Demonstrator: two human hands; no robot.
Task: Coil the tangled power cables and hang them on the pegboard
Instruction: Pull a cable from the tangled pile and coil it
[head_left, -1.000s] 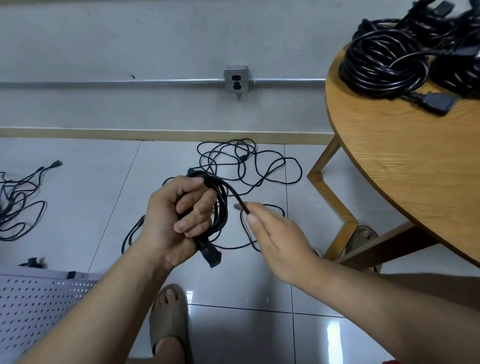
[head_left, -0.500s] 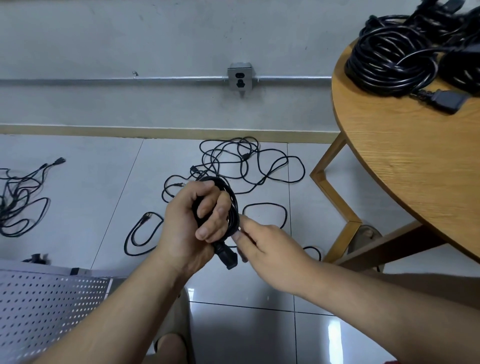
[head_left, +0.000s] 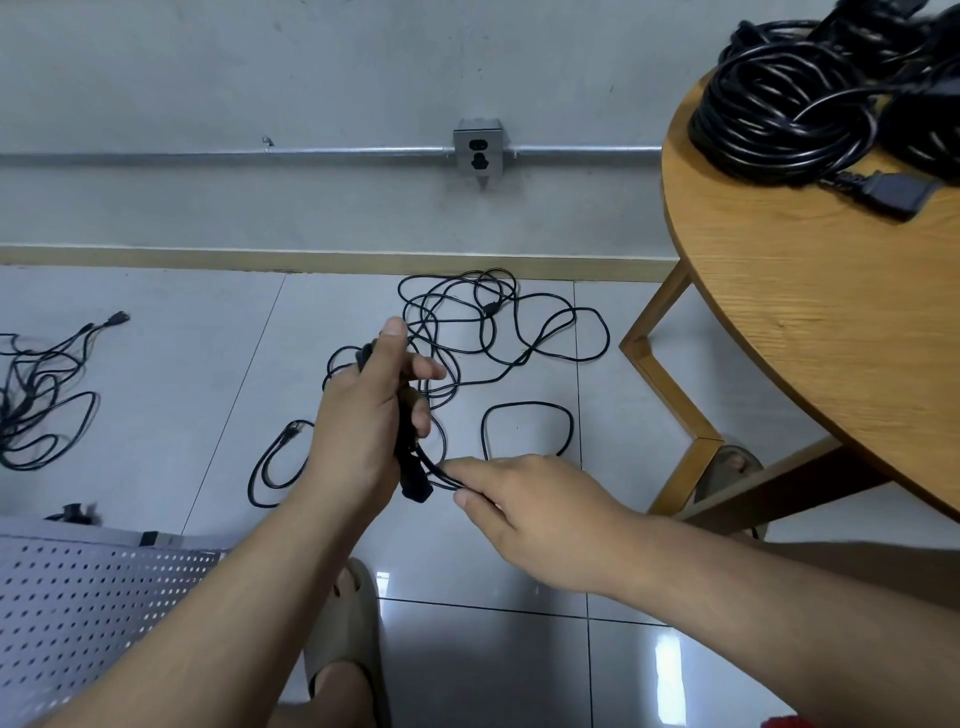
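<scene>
Floor tiles (head_left: 182, 364) are seen left of the table (head_left: 805, 338). There the coiled cable (head_left: 405, 452) is gripped upright by the left hand (head_left: 363, 415); its loose strand (head_left: 439, 470), table-side, is pinched by the right hand (head_left: 535, 514).

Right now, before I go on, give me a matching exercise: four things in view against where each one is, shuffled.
Things:
1 pegboard
2 socket
3 big coils
4 cable bundle

Places:
a on the round table
b gripped in the left hand
c on the wall
d lower left corner of the view

Pairs: 1-d; 2-c; 3-a; 4-b
</scene>
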